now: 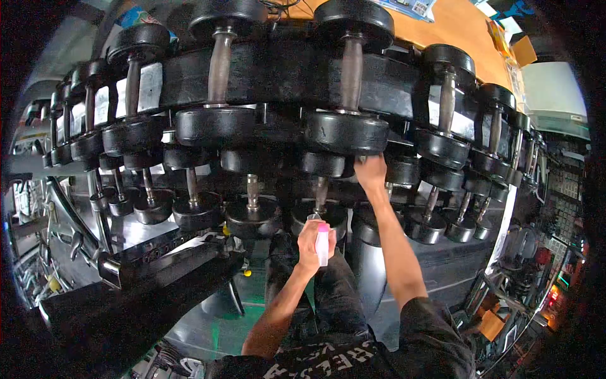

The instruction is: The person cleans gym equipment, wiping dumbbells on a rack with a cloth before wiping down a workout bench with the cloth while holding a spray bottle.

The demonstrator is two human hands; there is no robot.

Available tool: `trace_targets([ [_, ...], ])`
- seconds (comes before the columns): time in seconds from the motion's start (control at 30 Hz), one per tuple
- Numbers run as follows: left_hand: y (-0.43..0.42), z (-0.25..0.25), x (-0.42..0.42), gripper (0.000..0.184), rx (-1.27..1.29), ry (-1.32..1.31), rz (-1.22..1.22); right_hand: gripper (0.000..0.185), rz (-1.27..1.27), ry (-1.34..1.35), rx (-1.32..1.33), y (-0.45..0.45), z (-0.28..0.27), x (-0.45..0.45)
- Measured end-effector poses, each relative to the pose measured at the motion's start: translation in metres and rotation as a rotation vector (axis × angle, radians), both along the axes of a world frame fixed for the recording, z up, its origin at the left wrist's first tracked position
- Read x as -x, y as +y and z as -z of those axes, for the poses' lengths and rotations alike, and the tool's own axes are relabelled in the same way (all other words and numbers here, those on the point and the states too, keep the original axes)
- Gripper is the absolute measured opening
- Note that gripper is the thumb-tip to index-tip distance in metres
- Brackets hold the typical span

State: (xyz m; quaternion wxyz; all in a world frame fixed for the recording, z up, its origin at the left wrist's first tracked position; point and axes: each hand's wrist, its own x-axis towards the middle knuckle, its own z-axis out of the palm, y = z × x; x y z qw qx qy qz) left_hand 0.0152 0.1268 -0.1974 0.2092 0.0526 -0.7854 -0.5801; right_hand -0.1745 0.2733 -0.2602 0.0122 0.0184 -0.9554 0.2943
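My left hand is closed around a small translucent bottle with a pink top, in front of the lower rack row. My right hand reaches up to the lower head of a black dumbbell on the upper row. Its fingers are curled at the underside of that head, and their tips are partly hidden. Whether a cloth or anything else is in them does not show. Just left of this hand is the head of a lower-row dumbbell.
Several more black dumbbells with metal handles fill both rows of the rack. A wooden surface lies behind it. Black gym equipment stands close on the left. A grey cylinder stands below the rack, right of my legs.
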Motion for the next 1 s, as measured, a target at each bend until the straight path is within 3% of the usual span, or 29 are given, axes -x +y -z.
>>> trace_targets([
  [0.07,0.004,0.008,-0.003,0.024,-0.098,0.032,0.023,0.034,-0.104,-0.28,-0.024,0.007,0.024,0.019],
  [0.17,0.009,0.006,-0.004,0.023,-0.116,0.001,0.002,0.034,-0.229,-0.406,0.007,0.014,0.041,0.052],
  [0.33,0.012,0.004,-0.004,0.021,-0.08,-0.065,-0.021,0.034,-0.265,-0.378,-0.053,-0.026,0.055,0.069],
  [0.43,0.011,0.003,0.0,0.023,0.02,0.036,0.02,0.034,-0.279,-0.377,-0.073,-0.04,0.059,0.071],
  [0.73,0.009,0.007,-0.004,0.017,-0.063,-0.127,-0.054,0.034,-0.319,-0.453,0.007,-0.003,0.052,0.077],
  [1.0,0.01,0.005,0.002,0.02,-0.032,-0.062,-0.02,0.035,-0.323,-0.444,0.017,0.0,0.057,0.077],
])
